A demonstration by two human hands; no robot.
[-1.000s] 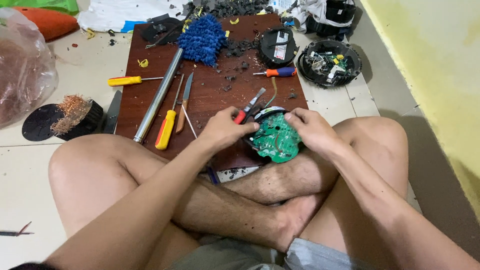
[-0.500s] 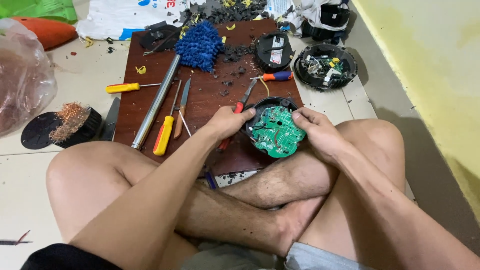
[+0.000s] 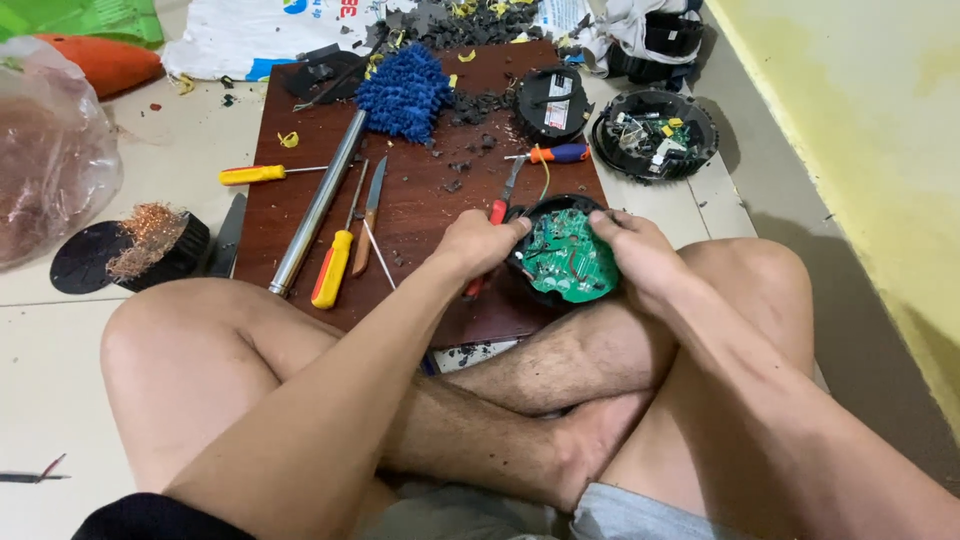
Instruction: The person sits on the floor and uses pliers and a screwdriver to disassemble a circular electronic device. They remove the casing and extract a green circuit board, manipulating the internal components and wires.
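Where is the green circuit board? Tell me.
The green circuit board sits in a round black housing at centre, between the left hand and right hand, over the wooden board.

Blue mop head [image 3: 405,92], metal tube [image 3: 318,202]

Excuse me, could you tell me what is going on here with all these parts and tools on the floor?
A person sits cross-legged on the floor at a brown wooden board. Both hands grip a round black housing with a green circuit board showing inside it: the left hand on its left edge, the right hand on its right. A red-handled tool lies under the left hand. Yellow-handled screwdrivers, a metal tube and a blue mop head lie on the board.
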